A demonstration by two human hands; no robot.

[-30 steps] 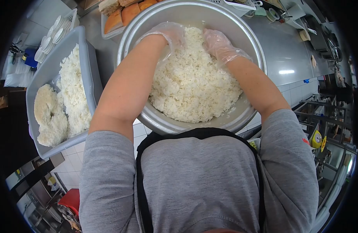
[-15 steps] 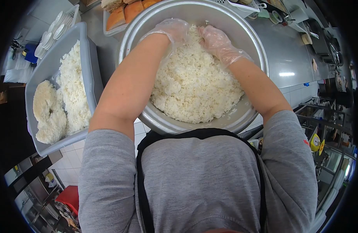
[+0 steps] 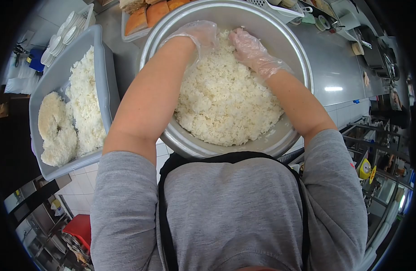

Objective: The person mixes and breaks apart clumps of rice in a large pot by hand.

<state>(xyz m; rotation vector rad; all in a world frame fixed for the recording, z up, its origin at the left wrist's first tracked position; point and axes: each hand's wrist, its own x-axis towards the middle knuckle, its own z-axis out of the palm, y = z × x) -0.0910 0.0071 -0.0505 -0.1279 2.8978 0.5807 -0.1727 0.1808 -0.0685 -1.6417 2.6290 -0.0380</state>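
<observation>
A large round metal pot (image 3: 299,67) holds a mound of cooked white rice (image 3: 226,101). Both my hands are inside it at the far side, in clear plastic gloves. My left hand (image 3: 203,34) is at the far left edge of the mound, its fingers hidden by the loose glove and the hand itself. Across a narrow strip of rice, my right hand (image 3: 251,49) presses on the far right edge of the mound with its fingers curled into the grains.
A grey plastic tub (image 3: 106,77) with clumps of rice stands at my left. Behind it are stacked white dishes (image 3: 59,40). Bread rolls (image 3: 157,13) fill a clear container beyond the pot. A steel counter (image 3: 325,54) extends right, with a white basket (image 3: 280,11) at the back.
My right hand has shifted slightly left and curled in more against the rice. My left hand stays almost in the same place.
</observation>
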